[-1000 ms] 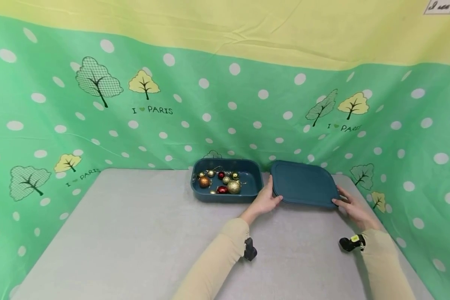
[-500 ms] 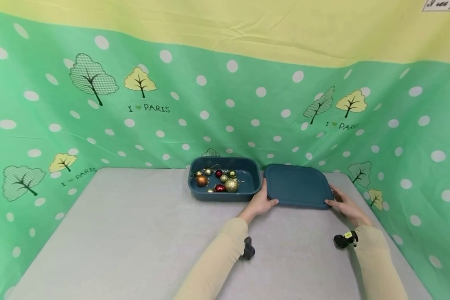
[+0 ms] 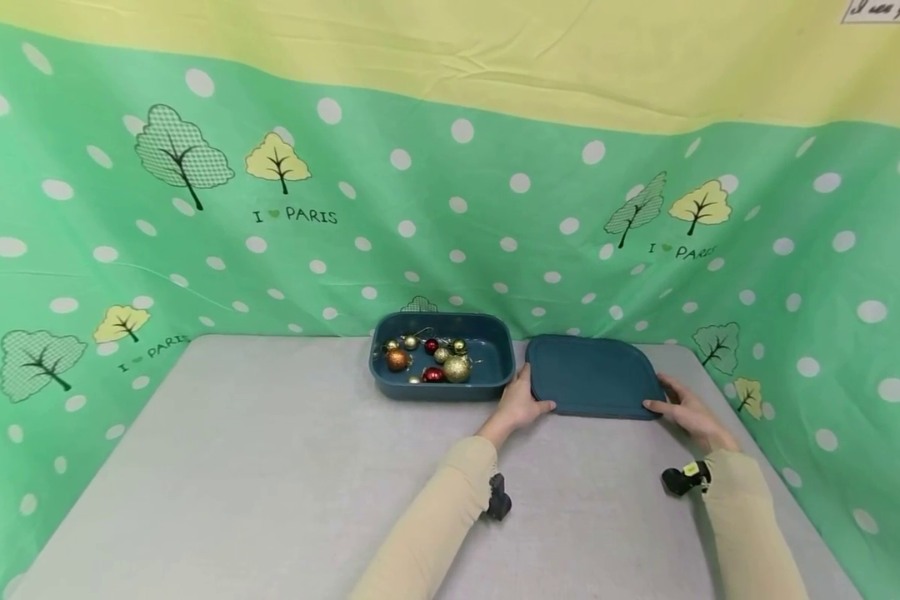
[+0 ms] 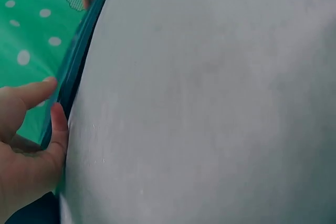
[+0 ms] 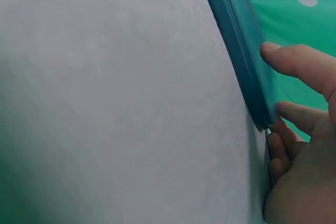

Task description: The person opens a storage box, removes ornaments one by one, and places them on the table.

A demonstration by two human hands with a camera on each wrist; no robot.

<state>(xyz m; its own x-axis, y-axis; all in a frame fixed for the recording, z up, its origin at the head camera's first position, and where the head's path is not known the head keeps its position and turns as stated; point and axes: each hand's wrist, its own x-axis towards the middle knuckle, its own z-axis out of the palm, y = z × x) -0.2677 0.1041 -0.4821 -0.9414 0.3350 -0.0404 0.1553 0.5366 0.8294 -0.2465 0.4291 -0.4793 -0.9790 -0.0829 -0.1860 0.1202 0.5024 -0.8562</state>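
Note:
A dark blue rectangular lid (image 3: 594, 377) lies at the back right of the table, seemingly flat on it. At its left end, my left hand (image 3: 520, 404) holds the edge, thumb over the near corner. On the opposite end my right hand (image 3: 693, 414) grips the near right corner with the thumb on top. The wrist views show the lid's rim (image 4: 79, 59) from the side, between thumb and fingers. Left of the lid stands a dark blue box (image 3: 441, 392), uncovered, close to my left fingers. Gold, red and orange bauble ornaments (image 3: 457, 368) lie inside it.
The grey tabletop (image 3: 285, 483) stretches in front of the box and to its left. A green and yellow printed curtain (image 3: 435, 208) hangs behind the table and along both sides. Black wrist cameras (image 3: 499, 497) sit on both wrists.
Both hands have brought the lid down and slightly left, closer to the box. The box appears to have shifted a little left. The head view has also moved slightly.

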